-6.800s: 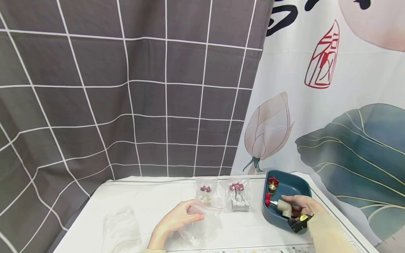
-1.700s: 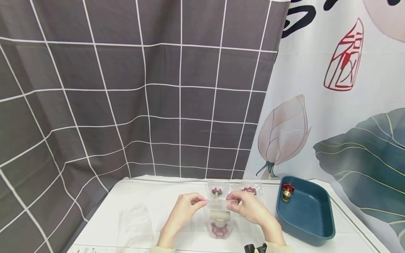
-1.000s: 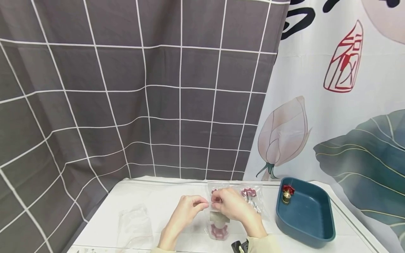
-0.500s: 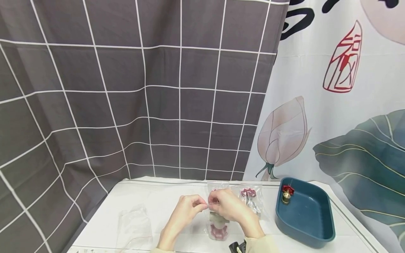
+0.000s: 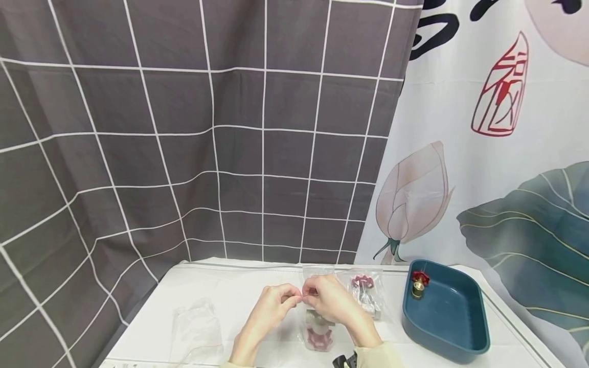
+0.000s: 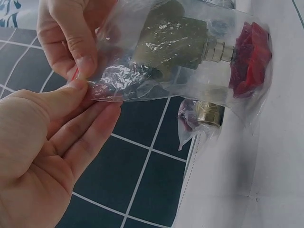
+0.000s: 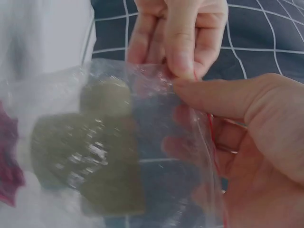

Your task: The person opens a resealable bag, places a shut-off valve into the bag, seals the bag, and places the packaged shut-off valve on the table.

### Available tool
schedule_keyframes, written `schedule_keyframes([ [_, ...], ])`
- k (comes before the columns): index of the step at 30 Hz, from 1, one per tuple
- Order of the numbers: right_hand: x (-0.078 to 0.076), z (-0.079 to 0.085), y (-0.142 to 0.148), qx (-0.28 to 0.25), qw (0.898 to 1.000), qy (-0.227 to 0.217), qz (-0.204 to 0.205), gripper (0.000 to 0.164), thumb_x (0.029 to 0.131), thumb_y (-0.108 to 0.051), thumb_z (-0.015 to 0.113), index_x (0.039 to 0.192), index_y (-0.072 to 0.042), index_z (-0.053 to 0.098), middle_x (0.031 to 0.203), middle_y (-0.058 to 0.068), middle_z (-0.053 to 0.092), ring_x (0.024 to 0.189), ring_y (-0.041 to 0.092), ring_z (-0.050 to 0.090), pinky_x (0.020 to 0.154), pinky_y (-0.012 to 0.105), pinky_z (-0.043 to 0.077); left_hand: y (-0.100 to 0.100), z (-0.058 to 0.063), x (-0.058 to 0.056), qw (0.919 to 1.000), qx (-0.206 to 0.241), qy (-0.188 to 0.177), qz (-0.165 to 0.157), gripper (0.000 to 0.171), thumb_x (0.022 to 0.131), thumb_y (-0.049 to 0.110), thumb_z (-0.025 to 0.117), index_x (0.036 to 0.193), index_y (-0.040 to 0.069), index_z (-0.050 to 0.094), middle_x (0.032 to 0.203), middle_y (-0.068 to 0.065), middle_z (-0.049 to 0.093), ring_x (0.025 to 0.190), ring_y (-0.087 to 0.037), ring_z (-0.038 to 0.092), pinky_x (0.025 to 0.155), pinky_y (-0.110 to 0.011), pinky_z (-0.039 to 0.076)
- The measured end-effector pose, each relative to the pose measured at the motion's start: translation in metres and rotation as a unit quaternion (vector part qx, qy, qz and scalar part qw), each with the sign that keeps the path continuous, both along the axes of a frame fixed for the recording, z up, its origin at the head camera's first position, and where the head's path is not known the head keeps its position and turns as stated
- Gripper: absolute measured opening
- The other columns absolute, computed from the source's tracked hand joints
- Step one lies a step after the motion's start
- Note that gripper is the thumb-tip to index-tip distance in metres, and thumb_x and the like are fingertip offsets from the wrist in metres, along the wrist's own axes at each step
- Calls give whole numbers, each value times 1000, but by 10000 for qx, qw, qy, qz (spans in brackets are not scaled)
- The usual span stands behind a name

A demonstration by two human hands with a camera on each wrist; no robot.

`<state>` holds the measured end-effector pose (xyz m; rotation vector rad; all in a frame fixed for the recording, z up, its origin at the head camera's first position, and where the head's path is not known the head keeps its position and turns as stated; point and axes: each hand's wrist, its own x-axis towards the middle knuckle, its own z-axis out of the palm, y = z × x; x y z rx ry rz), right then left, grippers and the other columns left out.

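Both hands pinch the top edge of a clear zip bag (image 7: 164, 183) with a red seal line. Inside the bag is a valve (image 6: 178, 42) with a beige tee-shaped body and a red handwheel (image 6: 251, 59), which is lower than the seal. My left hand (image 5: 270, 309) grips one corner of the seal between thumb and fingers. Right beside it, fingertips meeting, my right hand (image 5: 333, 304) pinches the same edge. In the head view the right hand covers the bag's upper part, while the handwheel shows through the plastic below.
A blue tray (image 5: 480, 327) at the right holds a brass valve with a red handwheel (image 5: 418, 283). Behind the right hand lies a bagged valve (image 5: 363, 291); another bag (image 5: 317, 270) is partly hidden. A flat clear bag (image 5: 195, 329) lies on the table's left side.
The beige valve, earlier in my right hand over the tray, is now inside the bag. Since then my right hand has slid left along the seal to meet my left hand.
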<state>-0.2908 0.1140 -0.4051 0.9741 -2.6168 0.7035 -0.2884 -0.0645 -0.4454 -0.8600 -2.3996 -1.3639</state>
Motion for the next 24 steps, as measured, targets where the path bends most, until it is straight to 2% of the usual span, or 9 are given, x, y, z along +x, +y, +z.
schedule_keyframes([
  [6, 0, 4, 7, 215, 9997, -152, -4, 14, 73, -18, 68, 67, -22, 56, 60, -16, 47, 53, 2, 42, 48, 19, 37, -1, 0, 0, 9999, -36, 14, 115, 9, 84, 23, 58, 81, 17, 64, 78, 10, 64, 69, -3, 57, 63, -22, 47],
  [14, 1, 3, 8, -101, 9994, -213, 255, 17, 72, -11, 69, 65, -20, 57, 58, -15, 46, 52, 1, 41, 48, 18, 37, -3, -1, -1, 9998, 91, -111, 120, 9, 82, 25, 60, 81, 18, 65, 76, 11, 63, 68, -3, 58, 64, -22, 48],
  [21, -1, 2, 15, 130, 9997, -186, -38, 14, 71, -22, 71, 67, -23, 57, 59, -17, 46, 54, 1, 42, 50, 19, 37, -2, 0, 0, 9998, 90, -174, 82, 14, 82, 30, 59, 81, 18, 65, 75, 12, 63, 67, -3, 58, 63, -21, 48],
  [24, -3, 1, 18, 178, 9995, -263, -45, 17, 70, -25, 71, 65, -24, 55, 57, -17, 44, 53, 1, 41, 50, 19, 36, -2, 0, 0, 9997, 85, -200, 58, 14, 82, 31, 59, 81, 19, 65, 75, 12, 63, 67, -3, 58, 63, -21, 48],
])
